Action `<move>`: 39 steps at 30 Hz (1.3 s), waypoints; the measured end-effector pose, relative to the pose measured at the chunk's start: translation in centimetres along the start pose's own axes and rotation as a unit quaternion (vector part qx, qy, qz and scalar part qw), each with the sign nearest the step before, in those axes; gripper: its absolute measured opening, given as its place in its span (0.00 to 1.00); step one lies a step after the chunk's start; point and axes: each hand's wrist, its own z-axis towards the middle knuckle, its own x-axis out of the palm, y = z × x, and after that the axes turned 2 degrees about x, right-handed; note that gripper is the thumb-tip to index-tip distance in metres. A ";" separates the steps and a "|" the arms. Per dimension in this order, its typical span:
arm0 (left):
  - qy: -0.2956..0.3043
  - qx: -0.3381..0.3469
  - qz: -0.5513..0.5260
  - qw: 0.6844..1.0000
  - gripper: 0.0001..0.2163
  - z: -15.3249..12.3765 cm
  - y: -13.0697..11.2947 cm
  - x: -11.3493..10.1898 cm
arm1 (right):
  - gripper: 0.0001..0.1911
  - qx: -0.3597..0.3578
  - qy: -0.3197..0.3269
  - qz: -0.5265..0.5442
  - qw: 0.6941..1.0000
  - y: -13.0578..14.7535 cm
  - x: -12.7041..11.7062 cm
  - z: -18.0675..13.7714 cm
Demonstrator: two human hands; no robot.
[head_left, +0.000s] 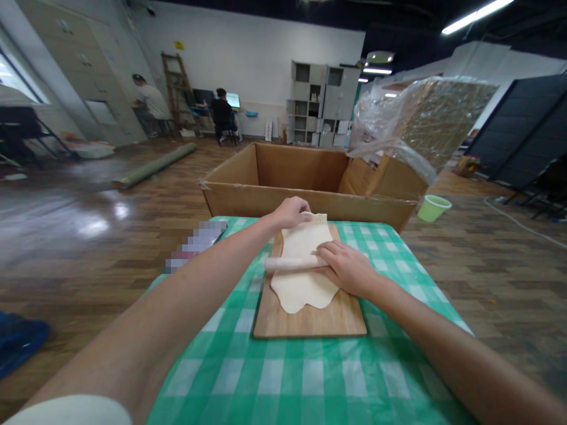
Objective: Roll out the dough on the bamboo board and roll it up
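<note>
A pale, flattened sheet of dough with an uneven edge lies over a wooden board. Across its middle rests a light-coloured rolling pin. My right hand is closed over the pin's right end, with the fingers bent on top. At the far edge of the dough, my left hand has its fingers curled down and appears to pinch the dough; the fingertips are partly hidden. The pin's left end is free of either hand.
The board sits on a table with a green-and-white checked cloth. Beyond its far edge stands a large open cardboard box, with plastic wrap at its right. A light green bucket is on the floor. Two people sit farther back.
</note>
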 end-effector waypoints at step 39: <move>0.028 0.139 0.187 0.972 0.23 -11.9 -4.6 2.4 | 0.18 0.299 -0.061 0.092 0.948 -3.7 -2.4 -1.2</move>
